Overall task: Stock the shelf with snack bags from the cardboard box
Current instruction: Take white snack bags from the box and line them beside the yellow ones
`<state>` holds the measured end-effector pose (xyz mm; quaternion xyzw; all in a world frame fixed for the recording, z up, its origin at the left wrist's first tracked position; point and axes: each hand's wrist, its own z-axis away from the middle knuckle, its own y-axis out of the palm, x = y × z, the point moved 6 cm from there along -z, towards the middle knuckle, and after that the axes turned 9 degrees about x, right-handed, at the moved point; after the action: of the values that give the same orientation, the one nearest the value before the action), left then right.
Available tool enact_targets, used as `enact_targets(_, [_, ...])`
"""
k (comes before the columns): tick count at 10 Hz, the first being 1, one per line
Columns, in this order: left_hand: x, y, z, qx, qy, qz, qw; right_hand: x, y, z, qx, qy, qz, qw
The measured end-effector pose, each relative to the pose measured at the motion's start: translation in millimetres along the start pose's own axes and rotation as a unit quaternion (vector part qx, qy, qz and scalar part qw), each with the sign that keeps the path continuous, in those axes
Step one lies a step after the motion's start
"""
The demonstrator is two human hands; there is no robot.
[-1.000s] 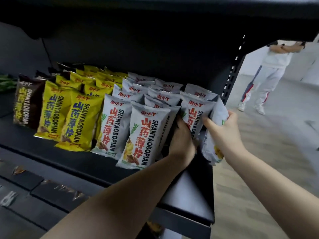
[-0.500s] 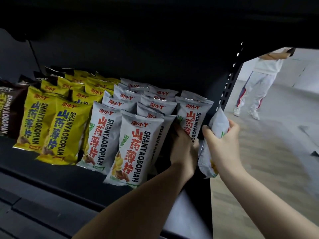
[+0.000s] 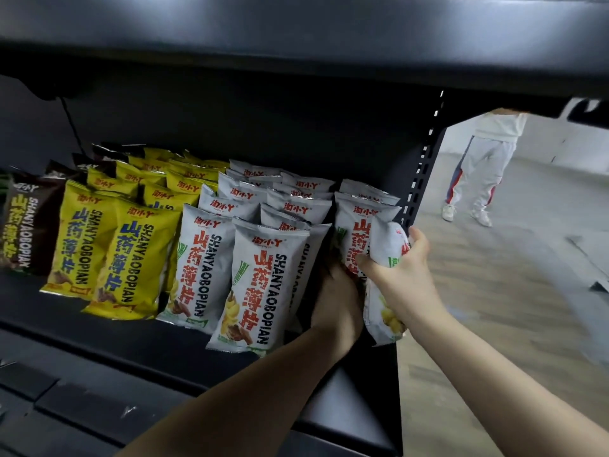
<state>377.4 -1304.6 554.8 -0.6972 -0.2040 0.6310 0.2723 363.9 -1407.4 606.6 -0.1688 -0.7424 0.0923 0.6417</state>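
- White snack bag (image 3: pixel 386 245): held upright at the right end of the shelf (image 3: pixel 158 351), touching the last column of white bags (image 3: pixel 357 222), and judged not yet set down.
- Right hand (image 3: pixel 400 270): curled firmly round the bag's middle, pinching the pack in at the waist.
- Left hand (image 3: pixel 339 291): pushed into the gap between the front white bag (image 3: pixel 260 285) and that last column, probably keeping a slot open. Fingers hidden behind the packs, so cannot tell whether curled or straight.
- Further left: leaning rows of yellow bags (image 3: pixel 128 258), then a brown bag (image 3: pixel 26 225).
- Slotted upright post (image 3: pixel 421 179) just beside the held bag. Beyond it, bare floor and a person (image 3: pixel 481 169) standing well apart.
- Cardboard box: not in view.
- Likely step: seating the bag at the front of the right column.
- Possible trouble: catching the bag's top seal on the post, or toppling the leaning front bags forward on pulling the left hand out. Also losing the bag off the open shelf end if released before it leans back, or crushing the crisps with so hard a squeeze.
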Motion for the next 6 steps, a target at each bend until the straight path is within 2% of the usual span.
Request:
enact_targets(1, [-8.8, -14.9, 31.7, -0.063, 0.1, 0.013, 0.993, 9.2, -5.1, 10.2, -0.032, -0.034, -0.009, 0.999])
enact_targets(2, [-16.8, -7.3, 58.2, 0.035, 0.191, 0.021, 0.981, 15.2, -3.0, 17.5, -0.034, -0.032, -0.036, 0.998])
enact_targets(3, [-12.6, -3.8, 57.9, 0.082, 0.162, 0.083, 0.98, 20.3, 7.1, 23.6, 0.019, 0.0, -0.115, 0.993])
enact_targets(4, [-6.7, -19.0, 57.9, 0.06, 0.116, 0.17, 0.977, 20.2, 11.0, 27.0, 0.099, 0.001, -0.207, 0.973])
enact_targets(5, [5.1, -23.3, 58.2, 0.12, 0.069, 0.285, 0.948, 7.4, 11.3, 31.0, 0.184, 0.038, -0.178, 0.966])
enact_targets(6, [6.2, -23.5, 60.7, 0.171, 0.048, 0.317, 0.932, -6.3, 13.1, 30.3, 0.223, 0.057, -0.196, 0.953])
